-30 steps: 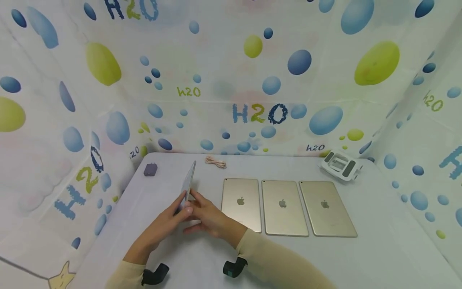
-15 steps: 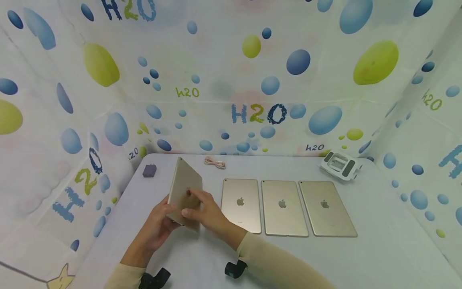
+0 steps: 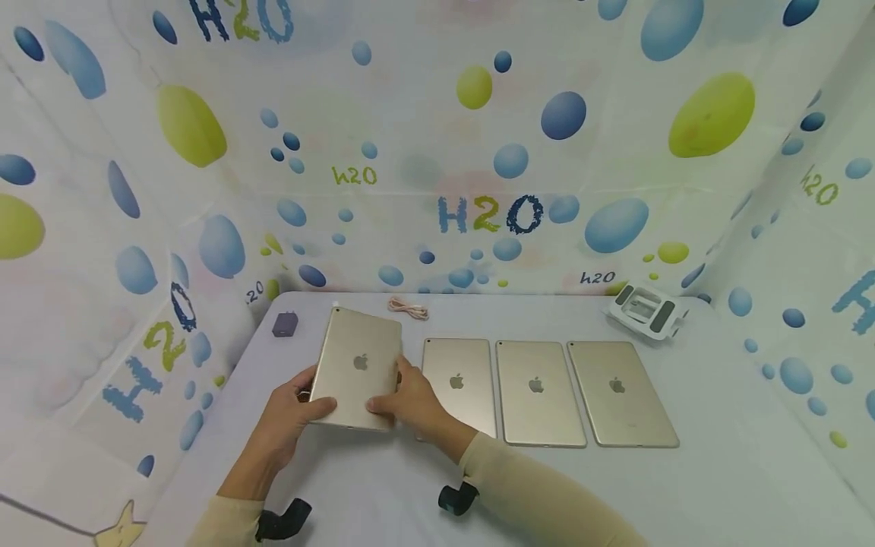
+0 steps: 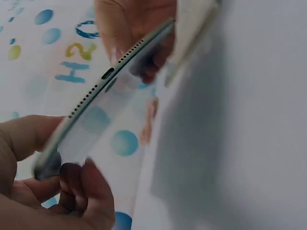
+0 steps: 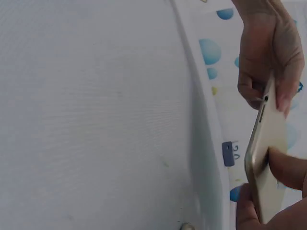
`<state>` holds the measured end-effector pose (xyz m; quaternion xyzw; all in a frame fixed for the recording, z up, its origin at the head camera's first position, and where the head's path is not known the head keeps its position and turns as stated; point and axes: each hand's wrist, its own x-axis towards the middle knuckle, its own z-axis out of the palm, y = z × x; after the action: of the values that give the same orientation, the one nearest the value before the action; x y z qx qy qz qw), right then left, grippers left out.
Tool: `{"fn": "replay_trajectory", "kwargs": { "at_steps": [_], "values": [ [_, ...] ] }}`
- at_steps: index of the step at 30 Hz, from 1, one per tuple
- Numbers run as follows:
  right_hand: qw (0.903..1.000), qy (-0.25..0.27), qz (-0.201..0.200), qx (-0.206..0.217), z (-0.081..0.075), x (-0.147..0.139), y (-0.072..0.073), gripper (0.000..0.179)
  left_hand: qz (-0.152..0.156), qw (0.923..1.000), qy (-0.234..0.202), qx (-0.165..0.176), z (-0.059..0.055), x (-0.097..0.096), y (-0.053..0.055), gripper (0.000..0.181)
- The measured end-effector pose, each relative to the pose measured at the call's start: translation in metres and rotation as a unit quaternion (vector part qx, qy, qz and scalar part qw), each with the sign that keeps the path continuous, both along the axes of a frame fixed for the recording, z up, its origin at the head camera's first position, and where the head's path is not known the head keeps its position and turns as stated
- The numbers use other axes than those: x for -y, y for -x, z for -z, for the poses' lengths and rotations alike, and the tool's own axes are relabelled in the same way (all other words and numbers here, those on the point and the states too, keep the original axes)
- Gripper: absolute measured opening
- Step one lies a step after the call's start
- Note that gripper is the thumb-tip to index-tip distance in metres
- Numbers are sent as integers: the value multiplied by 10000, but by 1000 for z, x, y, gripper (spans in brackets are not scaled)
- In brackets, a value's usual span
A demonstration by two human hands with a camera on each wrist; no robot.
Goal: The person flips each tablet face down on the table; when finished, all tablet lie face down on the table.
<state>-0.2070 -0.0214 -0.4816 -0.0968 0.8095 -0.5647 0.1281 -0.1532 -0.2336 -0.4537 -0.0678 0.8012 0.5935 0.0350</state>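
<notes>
A gold tablet [image 3: 358, 357] with an apple logo is held above the left part of the table, its back turned toward the head camera. My left hand [image 3: 283, 414] grips its lower left edge, thumb on the back and fingers behind. On the lower right edge my right hand [image 3: 413, 403] pinches it the same way. In the left wrist view the tablet's bottom edge [image 4: 91, 93] shows a port and speaker holes, and its glossy screen faces down. The right wrist view catches the tablet [image 5: 268, 158] edge-on between both hands.
Just right of the hands, three similar tablets lie backs up in a row: left [image 3: 465, 372], middle [image 3: 536, 403] and right [image 3: 625, 403]. A white folding stand [image 3: 645, 311] sits at the back right. A coiled cable [image 3: 408, 308] and a dark charger block [image 3: 285, 324] lie toward the back.
The tablet has turned from edge-on until its gold back faces the head camera. My left hand has shifted slightly left; my right hand has moved right to the tablet's right edge.
</notes>
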Motion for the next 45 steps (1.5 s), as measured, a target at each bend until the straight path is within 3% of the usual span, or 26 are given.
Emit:
{"fn": "replay_trajectory", "kwargs": {
  "at_steps": [2, 5, 8, 11, 19, 23, 30, 45],
  "values": [
    [9998, -56, 44, -206, 1, 0, 0, 99, -56, 9980, 620, 47, 4, 2, 3, 76],
    [9984, -209, 38, -520, 2, 0, 0, 93, -90, 9887, 1493, 107, 13, 3, 5, 76],
    [9972, -400, -64, -636, 3, 0, 0, 90, 3, 9781, 2080, 54, 18, 3, 6, 75],
    [9958, -626, -136, -651, 5, 0, 0, 87, 42, 9712, 2381, -15, 22, 0, 5, 71],
    [9954, -742, -205, -569, 8, -2, 1, 65, 11, 9660, 2586, -6, 29, -4, 7, 66],
    [9955, -860, -203, -332, 7, -2, -2, 73, 113, 9640, 2656, 1, 31, -4, 8, 62],
    [9985, -440, -216, 262, 0, -2, -10, 82, 235, 9565, 2905, 133, 28, -3, 11, 58],
    [9975, -512, -257, 421, -6, -7, -17, 85, 321, 9514, 3057, 210, 39, 1, 16, 60]
  ]
}}
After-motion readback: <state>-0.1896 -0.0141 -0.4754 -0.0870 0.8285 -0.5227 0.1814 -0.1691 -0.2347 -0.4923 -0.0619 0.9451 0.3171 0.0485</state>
